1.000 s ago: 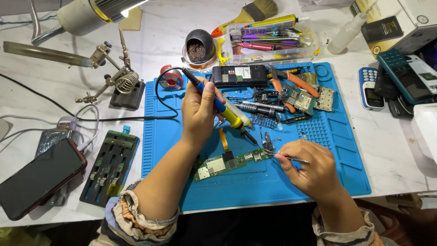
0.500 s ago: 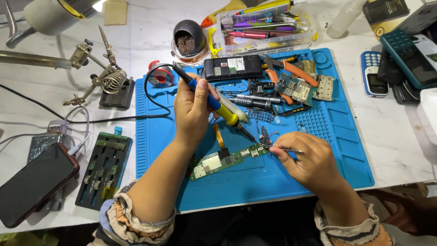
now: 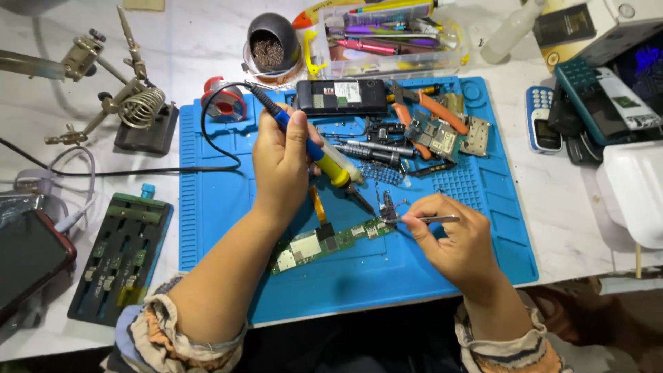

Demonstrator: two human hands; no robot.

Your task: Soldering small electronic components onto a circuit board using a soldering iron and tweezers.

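Note:
My left hand grips a blue and yellow soldering iron, its tip slanting down toward the right end of a long green circuit board. The board lies on a blue work mat. My right hand pinches metal tweezers whose points touch the board's right end, just below the iron's tip. The iron's black cable loops off to the left.
A soldering stand with a coil, a solder spool and a tip-cleaner pot stand at the back. A dark phone body, orange pliers, loose parts, a clear tool tray, a fixture and phones surround the mat.
The view has shifted slightly, so everything sits a little further left and higher. Both hands hold the same pose over the board, with iron tip and tweezers still at its right end.

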